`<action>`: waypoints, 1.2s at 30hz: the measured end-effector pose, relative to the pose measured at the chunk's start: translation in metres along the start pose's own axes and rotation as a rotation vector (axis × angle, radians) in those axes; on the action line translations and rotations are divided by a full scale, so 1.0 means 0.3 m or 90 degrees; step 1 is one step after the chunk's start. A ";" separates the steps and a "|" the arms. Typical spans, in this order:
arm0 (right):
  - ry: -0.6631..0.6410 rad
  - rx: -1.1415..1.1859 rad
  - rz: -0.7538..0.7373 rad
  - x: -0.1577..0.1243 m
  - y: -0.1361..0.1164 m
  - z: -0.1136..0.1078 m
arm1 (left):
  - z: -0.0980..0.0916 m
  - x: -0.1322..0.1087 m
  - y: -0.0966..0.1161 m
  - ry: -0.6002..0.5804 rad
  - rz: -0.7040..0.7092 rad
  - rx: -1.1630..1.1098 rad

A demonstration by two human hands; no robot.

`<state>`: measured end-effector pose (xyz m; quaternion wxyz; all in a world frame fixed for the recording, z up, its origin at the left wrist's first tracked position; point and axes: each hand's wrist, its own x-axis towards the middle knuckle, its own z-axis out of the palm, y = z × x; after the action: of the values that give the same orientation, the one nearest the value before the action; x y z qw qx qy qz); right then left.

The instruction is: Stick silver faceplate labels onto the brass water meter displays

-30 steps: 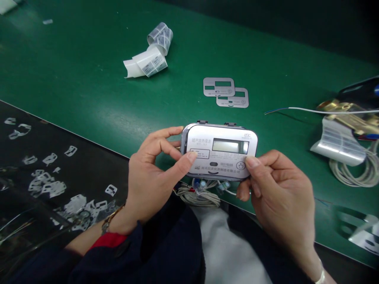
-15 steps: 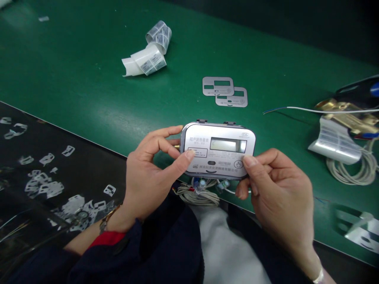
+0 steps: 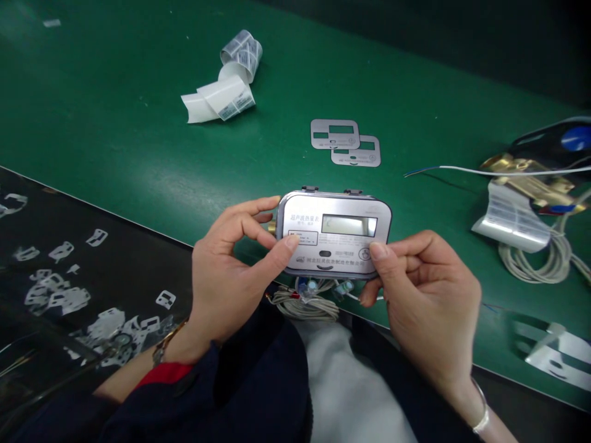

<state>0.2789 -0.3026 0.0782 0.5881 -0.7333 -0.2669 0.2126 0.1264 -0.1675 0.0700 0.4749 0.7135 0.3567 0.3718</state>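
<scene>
A heat meter (image 3: 335,246) with a silver faceplate and a rectangular display window faces up near the table's front edge. My left hand (image 3: 237,264) grips its left side, thumb on the small boxed print of the faceplate. At the lower right corner, my right hand (image 3: 422,289) holds it with the thumb on the round button mark and the fingers curled beneath. Below the meter lie a coil of grey cable (image 3: 307,306) and blue-green connectors (image 3: 311,286), partly hidden. Two loose silver faceplates (image 3: 346,151) overlap on the table beyond it.
A curled roll of labels (image 3: 237,74) lies at the back left of the green table (image 3: 138,135). To the right are a brass fitting (image 3: 530,178), a white wire, a silver label strip and coiled cable (image 3: 538,264). Cut-out scraps (image 3: 111,326) litter the dark area at left.
The view has shifted slightly, so most things sit a little further left. Both hands keep the same hold on the meter.
</scene>
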 end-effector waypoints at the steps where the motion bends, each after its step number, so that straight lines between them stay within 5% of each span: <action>1: 0.003 -0.006 -0.005 0.000 0.000 0.001 | 0.000 0.000 -0.003 0.000 0.001 0.002; 29: 0.008 -0.047 -0.011 -0.009 0.008 -0.004 | -0.015 0.004 -0.011 0.036 0.124 0.192; 36: 0.009 -0.097 0.004 -0.025 0.009 -0.011 | -0.013 0.008 -0.061 -0.026 0.034 0.037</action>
<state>0.2756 -0.3101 0.0764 0.5314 -0.7784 -0.2758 0.1887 0.1214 -0.1586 0.0543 0.4508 0.7436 0.3389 0.3592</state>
